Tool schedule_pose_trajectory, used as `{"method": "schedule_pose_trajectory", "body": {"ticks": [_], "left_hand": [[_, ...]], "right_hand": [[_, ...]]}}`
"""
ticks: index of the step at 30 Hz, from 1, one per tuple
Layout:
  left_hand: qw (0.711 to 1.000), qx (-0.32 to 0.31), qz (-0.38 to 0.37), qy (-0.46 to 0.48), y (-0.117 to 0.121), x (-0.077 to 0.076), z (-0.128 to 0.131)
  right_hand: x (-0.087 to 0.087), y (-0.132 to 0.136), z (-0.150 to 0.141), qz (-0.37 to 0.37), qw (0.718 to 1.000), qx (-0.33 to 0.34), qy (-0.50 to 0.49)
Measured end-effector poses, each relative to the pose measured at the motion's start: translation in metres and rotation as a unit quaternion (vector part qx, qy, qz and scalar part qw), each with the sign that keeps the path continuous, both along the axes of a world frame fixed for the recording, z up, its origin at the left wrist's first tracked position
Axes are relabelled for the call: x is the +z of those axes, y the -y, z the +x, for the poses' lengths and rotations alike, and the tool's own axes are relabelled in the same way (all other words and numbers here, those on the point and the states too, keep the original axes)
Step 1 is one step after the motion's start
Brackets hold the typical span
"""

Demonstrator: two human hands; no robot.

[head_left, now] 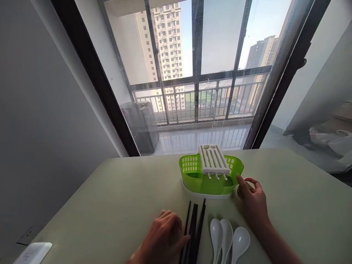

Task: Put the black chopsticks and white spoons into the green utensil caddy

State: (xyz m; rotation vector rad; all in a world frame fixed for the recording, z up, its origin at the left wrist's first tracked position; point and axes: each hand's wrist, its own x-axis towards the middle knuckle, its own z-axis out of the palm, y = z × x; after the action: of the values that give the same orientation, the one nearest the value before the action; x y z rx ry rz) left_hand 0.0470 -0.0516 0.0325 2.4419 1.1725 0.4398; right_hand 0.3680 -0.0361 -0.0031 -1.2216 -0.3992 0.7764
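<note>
A green basket (211, 189) with a white base stands upright on the table. Across its top sits a white slotted rack (215, 161) with small hooks at the front. My right hand (252, 198) has its fingers closed on the basket's right end, at the rim. Several black chopsticks (194, 223) lie side by side in front of the basket. Just left of them is my left hand (165, 234), fingers bent and thumb held apart, the thumb tip against or over the chopsticks. Three white spoons (226, 236) lie to the right of the chopsticks, bowls toward the basket.
The pale table (132, 190) reaches to a glass door with a dark frame (291, 69). A white object (34, 253), partly cut off, is at the lower left. A grey wall (41, 121) runs along the left. Beyond the glass is a balcony with a railing.
</note>
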Motion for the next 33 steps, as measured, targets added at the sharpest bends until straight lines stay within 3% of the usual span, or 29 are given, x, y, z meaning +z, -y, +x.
{"method": "schedule_pose_trajectory", "body": {"ticks": [8,22,28,33], "left_hand": [[0.999,-0.017,0.035,-0.023,0.001,-0.008,0.001],[0.997,-0.031,0.065,-0.007,0.0,-0.009,-0.001],[0.994,-0.048,0.102,-0.006,0.001,-0.018,-0.006],[0.995,-0.052,0.087,0.004,0.002,-0.026,-0.011]], "right_hand": [[-0.003,0.004,0.002,-0.002,1.0,0.02,0.003],[-0.018,0.002,0.013,-0.002,0.997,0.078,-0.025],[-0.017,0.003,0.018,-0.008,0.996,0.085,-0.031],[-0.017,0.003,0.023,-0.013,0.996,0.087,-0.032]]}}
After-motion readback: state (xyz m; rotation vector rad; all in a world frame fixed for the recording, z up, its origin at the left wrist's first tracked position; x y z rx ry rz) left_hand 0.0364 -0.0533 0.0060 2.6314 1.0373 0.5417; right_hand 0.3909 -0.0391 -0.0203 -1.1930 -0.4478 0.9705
